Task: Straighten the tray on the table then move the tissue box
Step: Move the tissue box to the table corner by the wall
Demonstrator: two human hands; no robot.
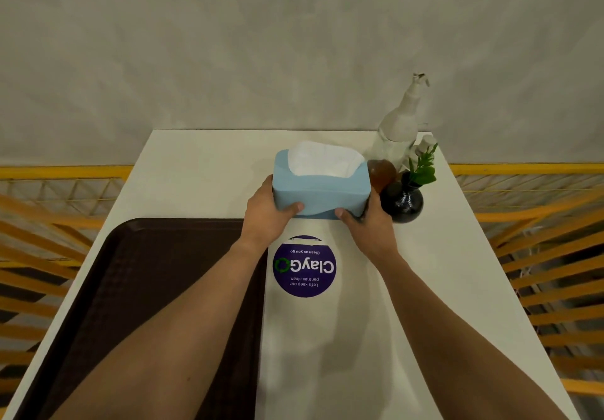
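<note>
A light blue tissue box point(322, 190) with white tissue sticking out of its top sits toward the back of the white table point(202, 171). My left hand point(266, 212) grips its left end and my right hand point(367, 223) grips its right end, thumbs on the near face. The dark brown tray point(140, 272) lies on the left half of the table, its edges roughly parallel to the table's edges; my left forearm crosses over it.
A black round vase with a green sprig point(403, 202), an amber object point(380, 172) and a clear spray bottle point(400, 125) stand just right of the box. A purple round sticker point(304, 267) is on the table. Yellow railings point(529, 210) flank both sides.
</note>
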